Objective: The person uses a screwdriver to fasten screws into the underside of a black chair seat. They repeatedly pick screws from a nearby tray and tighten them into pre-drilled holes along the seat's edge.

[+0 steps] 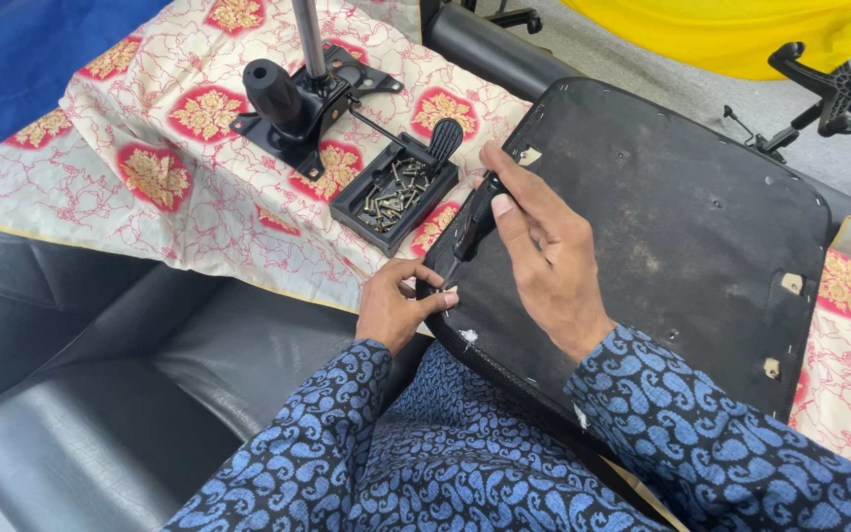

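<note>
The dusty black seat base (662, 227) lies underside up. The right hand (544, 256) grips a black screwdriver (475, 222) at its near-left edge, where the left hand (396, 305) pinches the rim; the screw tray (393, 192) sits just beyond.

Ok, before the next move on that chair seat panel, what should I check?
1. Right hand grips the black-handled screwdriver: ok.
2. Left hand steadies the edge of the black upturned chair seat panel: ok.
3. Screwdriver tip seated in a screw: cannot tell, the fingers hide it.
4. Black rectangular tray of loose screws close to the hands: ok.
5. Black metal chair mechanism with its steel column lying apart from the panel: ok.
6. Panel resting stably on the lap: cannot tell.
</note>
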